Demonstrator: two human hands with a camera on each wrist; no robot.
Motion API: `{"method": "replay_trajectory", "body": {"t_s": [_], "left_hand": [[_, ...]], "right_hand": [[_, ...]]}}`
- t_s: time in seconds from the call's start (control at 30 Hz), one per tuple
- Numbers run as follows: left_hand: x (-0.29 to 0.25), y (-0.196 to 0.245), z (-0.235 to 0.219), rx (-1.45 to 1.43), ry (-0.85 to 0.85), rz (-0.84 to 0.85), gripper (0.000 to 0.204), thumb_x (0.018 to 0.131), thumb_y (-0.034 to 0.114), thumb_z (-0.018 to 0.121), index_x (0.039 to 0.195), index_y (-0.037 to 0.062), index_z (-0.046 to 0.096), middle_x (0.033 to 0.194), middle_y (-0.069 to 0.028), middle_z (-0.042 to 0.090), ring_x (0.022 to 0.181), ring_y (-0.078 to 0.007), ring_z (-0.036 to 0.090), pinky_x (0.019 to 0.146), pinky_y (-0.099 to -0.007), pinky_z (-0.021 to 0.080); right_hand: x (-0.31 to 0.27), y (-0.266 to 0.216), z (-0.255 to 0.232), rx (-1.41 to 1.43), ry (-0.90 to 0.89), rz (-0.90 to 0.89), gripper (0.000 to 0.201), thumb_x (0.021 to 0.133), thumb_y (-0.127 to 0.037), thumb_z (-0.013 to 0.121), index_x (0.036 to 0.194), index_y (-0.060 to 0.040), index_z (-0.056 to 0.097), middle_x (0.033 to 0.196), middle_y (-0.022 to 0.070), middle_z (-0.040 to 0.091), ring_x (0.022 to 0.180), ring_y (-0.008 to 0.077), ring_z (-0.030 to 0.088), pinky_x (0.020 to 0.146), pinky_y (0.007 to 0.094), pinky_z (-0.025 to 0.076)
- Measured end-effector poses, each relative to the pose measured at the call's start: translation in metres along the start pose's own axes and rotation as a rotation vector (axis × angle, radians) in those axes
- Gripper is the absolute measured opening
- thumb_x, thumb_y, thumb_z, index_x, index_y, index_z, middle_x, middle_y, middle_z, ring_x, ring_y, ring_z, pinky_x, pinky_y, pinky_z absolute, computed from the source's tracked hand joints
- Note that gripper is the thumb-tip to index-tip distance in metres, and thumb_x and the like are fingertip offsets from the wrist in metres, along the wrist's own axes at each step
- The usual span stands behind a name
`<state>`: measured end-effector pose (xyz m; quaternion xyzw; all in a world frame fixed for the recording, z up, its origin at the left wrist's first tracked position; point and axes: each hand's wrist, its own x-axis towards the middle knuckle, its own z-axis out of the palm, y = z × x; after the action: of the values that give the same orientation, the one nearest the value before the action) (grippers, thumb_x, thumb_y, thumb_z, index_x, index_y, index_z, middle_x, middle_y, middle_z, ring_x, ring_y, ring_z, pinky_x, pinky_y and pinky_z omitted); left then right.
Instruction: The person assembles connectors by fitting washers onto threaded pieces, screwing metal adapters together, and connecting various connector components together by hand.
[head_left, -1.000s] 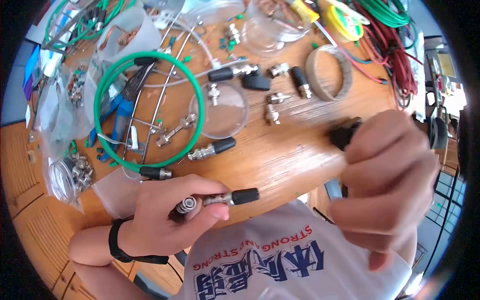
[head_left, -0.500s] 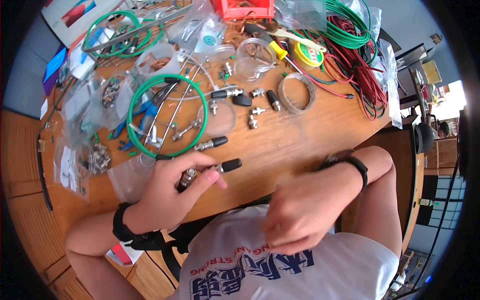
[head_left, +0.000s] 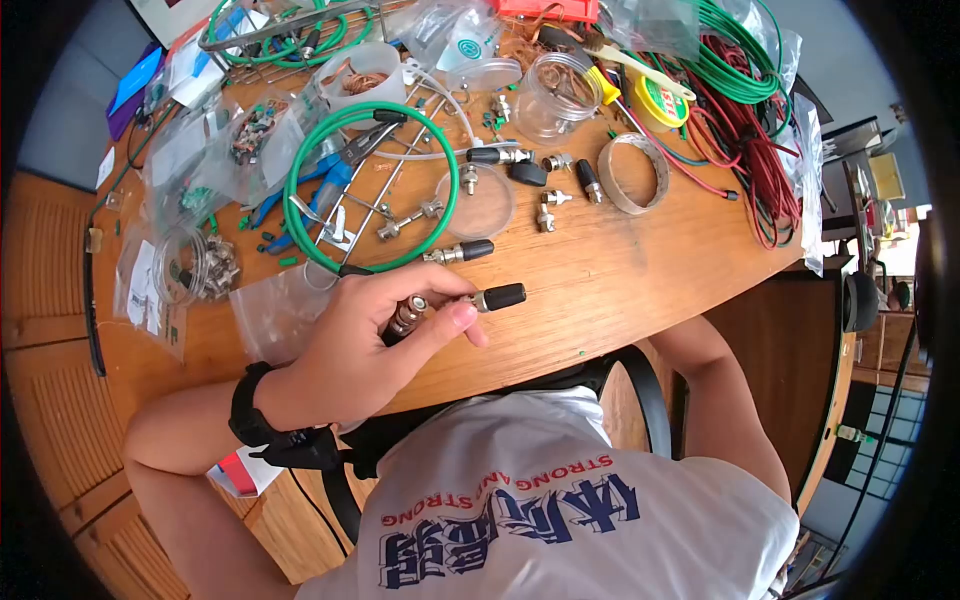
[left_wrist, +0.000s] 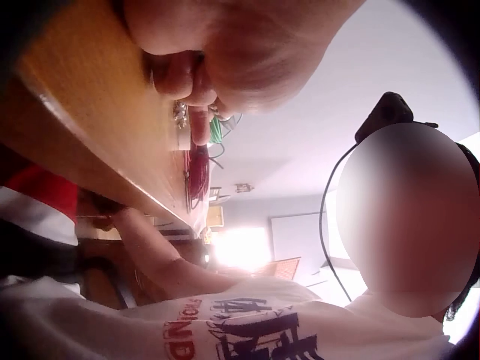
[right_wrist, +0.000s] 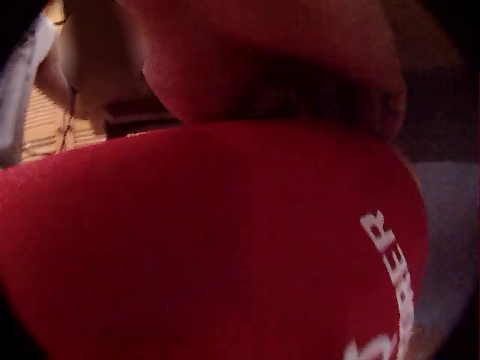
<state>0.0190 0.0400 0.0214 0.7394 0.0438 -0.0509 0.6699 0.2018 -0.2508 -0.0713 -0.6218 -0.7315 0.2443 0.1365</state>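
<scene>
In the head view my left hand (head_left: pixel 350 345) is raised over the table's front edge. Its thumb and fingers pinch a connector with a black sleeve (head_left: pixel 505 296), which points right. A second metal connector (head_left: pixel 407 316) stands up between thumb and palm, also held, its lower end hidden. The left wrist view shows the underside of the same hand (left_wrist: pixel 240 49) with some fingers curled; the connectors are out of sight there. My right hand is below the table, hidden in the head view. In the dark right wrist view the right hand (right_wrist: pixel 285 56) lies against red cloth (right_wrist: pixel 217 240); its fingers are unclear.
On the wooden table (head_left: pixel 590 290) lie a green cable loop (head_left: pixel 452 200), several loose connectors, blue-handled pliers (head_left: pixel 335 175), a clear round lid (head_left: pixel 490 215) and a tape ring (head_left: pixel 606 180). Plastic bags are at the left, with red cables (head_left: pixel 745 150) at the back right.
My right hand has moved down from beside the shirt and out of the head view, under the table edge. The left hand keeps hold of both connectors. The head view has shifted.
</scene>
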Motion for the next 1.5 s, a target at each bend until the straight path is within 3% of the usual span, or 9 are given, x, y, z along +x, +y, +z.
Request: {"method": "replay_trajectory", "body": {"t_s": [0.43, 0.7, 1.0, 1.07, 1.17, 1.23, 1.33, 1.4, 1.5], "left_hand": [[0.000, -0.006, 0.001, 0.011, 0.042, 0.109, 0.010, 0.103, 0.005, 0.061, 0.110, -0.0023, 0.063, 0.091, -0.0063, 0.077, 0.063, -0.0012, 0.052, 0.058, -0.0207, 0.039], [0.000, -0.005, -0.001, 0.023, 0.024, 0.084, 0.010, 0.102, 0.003, 0.062, 0.109, -0.0040, 0.064, 0.090, -0.0109, 0.077, 0.081, -0.0109, 0.071, 0.070, -0.0245, 0.050], [0.000, -0.002, -0.002, 0.018, 0.025, 0.070, 0.010, 0.100, 0.002, 0.063, 0.109, -0.0041, 0.064, 0.089, -0.0115, 0.077, 0.080, -0.0111, 0.071, 0.069, -0.0254, 0.051], [0.000, -0.003, -0.001, 0.002, 0.028, 0.060, 0.010, 0.101, 0.002, 0.062, 0.109, -0.0042, 0.064, 0.088, -0.0114, 0.077, 0.080, -0.0113, 0.071, 0.069, -0.0253, 0.051], [0.001, -0.005, -0.001, 0.007, 0.023, 0.068, 0.011, 0.101, 0.003, 0.062, 0.109, -0.0042, 0.063, 0.088, -0.0116, 0.077, 0.081, -0.0117, 0.072, 0.069, -0.0250, 0.052], [0.000, -0.005, -0.001, 0.022, 0.023, 0.077, 0.011, 0.102, 0.004, 0.061, 0.108, -0.0042, 0.063, 0.087, -0.0118, 0.077, 0.081, -0.0119, 0.072, 0.070, -0.0248, 0.052], [0.001, -0.004, -0.001, 0.006, 0.012, 0.039, 0.011, 0.103, 0.005, 0.059, 0.107, -0.0042, 0.063, 0.086, -0.0124, 0.077, 0.082, -0.0134, 0.073, 0.071, -0.0255, 0.053], [0.000, -0.004, -0.001, -0.014, 0.005, 0.044, 0.011, 0.104, 0.006, 0.058, 0.107, -0.0043, 0.063, 0.086, -0.0125, 0.076, 0.082, -0.0138, 0.073, 0.072, -0.0261, 0.053], [-0.001, -0.003, -0.003, 0.008, 0.003, -0.007, 0.011, 0.104, 0.006, 0.057, 0.107, -0.0042, 0.062, 0.086, -0.0124, 0.076, 0.082, -0.0140, 0.073, 0.073, -0.0260, 0.053]], "right_hand": [[-0.015, 0.027, -0.013, -0.036, 0.089, 0.108, 0.028, 0.090, -0.004, 0.059, 0.116, 0.0053, 0.065, 0.107, 0.0274, 0.068, 0.103, 0.0440, 0.066, 0.091, 0.0471, 0.052], [-0.003, 0.018, -0.007, -0.069, 0.136, 0.189, 0.035, 0.090, -0.003, 0.059, 0.123, 0.0059, 0.064, 0.111, 0.0283, 0.068, 0.107, 0.0444, 0.066, 0.095, 0.0471, 0.052], [-0.008, -0.029, 0.018, -0.110, 0.185, 0.290, 0.042, 0.089, -0.002, 0.059, 0.130, 0.0065, 0.062, 0.116, 0.0292, 0.067, 0.111, 0.0449, 0.065, 0.099, 0.0470, 0.051], [-0.016, -0.053, -0.020, 0.142, -0.116, 0.179, 0.051, 0.093, 0.000, 0.056, 0.143, 0.0087, 0.051, 0.132, 0.0323, 0.061, 0.123, 0.0433, 0.060, 0.108, 0.0465, 0.046], [-0.006, -0.066, -0.111, 0.825, -0.688, 0.158, 0.037, 0.103, -0.006, 0.053, 0.137, 0.0088, 0.054, 0.126, 0.0295, 0.066, 0.110, 0.0442, 0.065, 0.096, 0.0495, 0.052], [0.007, -0.074, -0.169, 0.518, -0.449, 0.089, 0.028, 0.100, -0.011, 0.062, 0.125, 0.0010, 0.064, 0.109, 0.0175, 0.071, 0.095, 0.0344, 0.071, 0.078, 0.0438, 0.058], [0.038, -0.075, -0.186, -0.115, 0.246, 0.204, 0.018, 0.082, -0.007, 0.079, 0.099, -0.0018, 0.077, 0.084, 0.0096, 0.070, 0.067, 0.0252, 0.067, 0.058, 0.0350, 0.053], [0.074, -0.060, -0.187, -0.335, 0.412, 0.093, 0.019, 0.080, -0.003, 0.077, 0.099, -0.0026, 0.076, 0.084, 0.0090, 0.065, 0.069, 0.0251, 0.065, 0.058, 0.0361, 0.050], [0.108, -0.038, -0.172, -0.439, 0.359, 0.024, 0.025, 0.078, 0.001, 0.075, 0.102, -0.0042, 0.074, 0.088, 0.0091, 0.062, 0.071, 0.0265, 0.064, 0.058, 0.0374, 0.048]]}}
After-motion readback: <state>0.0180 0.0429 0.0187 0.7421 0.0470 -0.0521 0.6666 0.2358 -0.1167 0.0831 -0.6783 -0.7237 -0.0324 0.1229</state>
